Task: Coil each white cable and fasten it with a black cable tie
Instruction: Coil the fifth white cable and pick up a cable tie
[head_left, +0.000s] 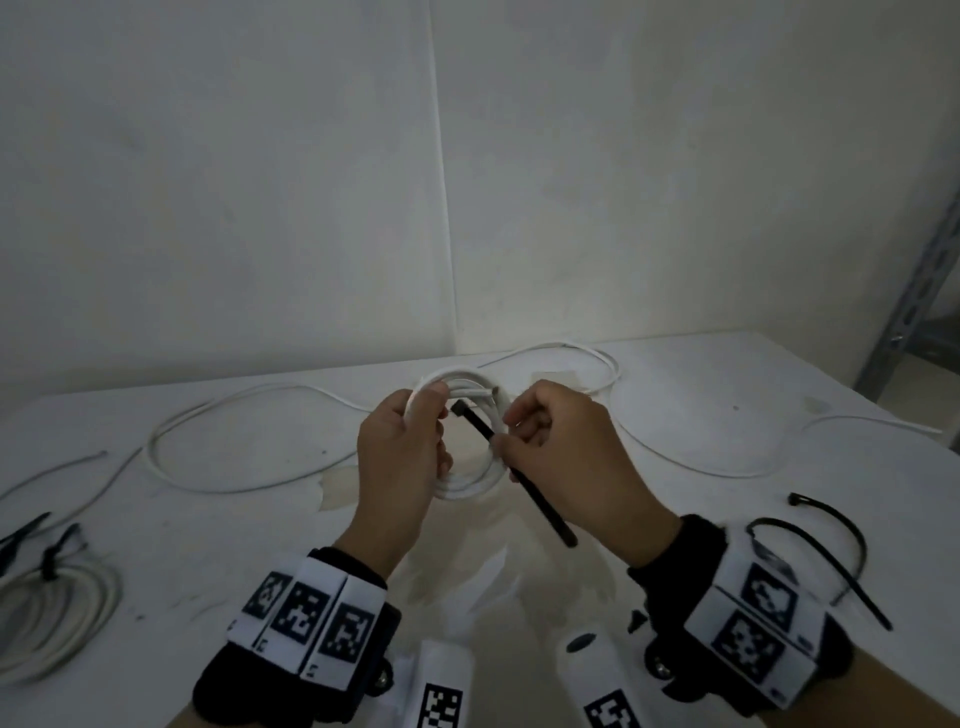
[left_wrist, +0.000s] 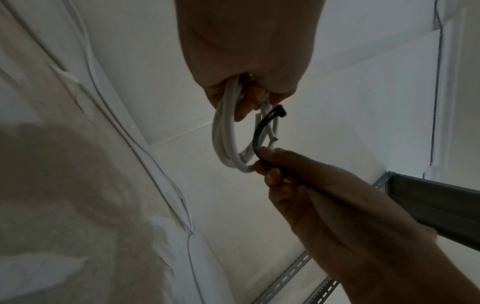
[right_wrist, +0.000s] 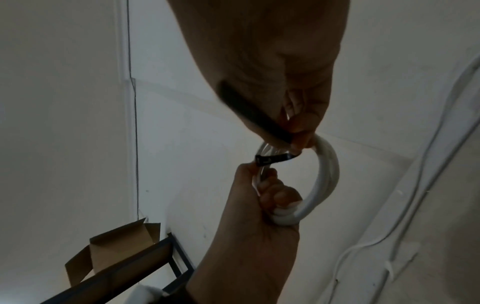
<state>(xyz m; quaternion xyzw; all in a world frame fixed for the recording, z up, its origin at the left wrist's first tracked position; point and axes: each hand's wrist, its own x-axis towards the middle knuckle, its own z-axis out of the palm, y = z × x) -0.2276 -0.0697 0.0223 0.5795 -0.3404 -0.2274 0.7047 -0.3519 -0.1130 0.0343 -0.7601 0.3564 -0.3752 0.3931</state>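
Observation:
A white cable wound into a small coil (head_left: 470, 486) is held above the table between both hands. My left hand (head_left: 434, 415) grips the coil's left side, fingers curled round the strands. My right hand (head_left: 504, 439) pinches a black cable tie (head_left: 540, 501) partway along its strap; the tie's head (head_left: 460, 408) points in over the coil's middle and its tail sticks out toward me. In the left wrist view the tie (left_wrist: 259, 133) curves across the coil (left_wrist: 224, 139). In the right wrist view the tie's head (right_wrist: 265, 160) lies beside the coil (right_wrist: 328, 174), close to the left thumb.
Loose white cables (head_left: 218, 415) trail across the white table (head_left: 675, 519). A finished tied coil (head_left: 52, 608) lies at the near left. Spare black ties (head_left: 831, 551) lie at the near right. A metal shelf frame (head_left: 919, 291) stands at the right, a cardboard box (right_wrist: 116, 253) on another rack.

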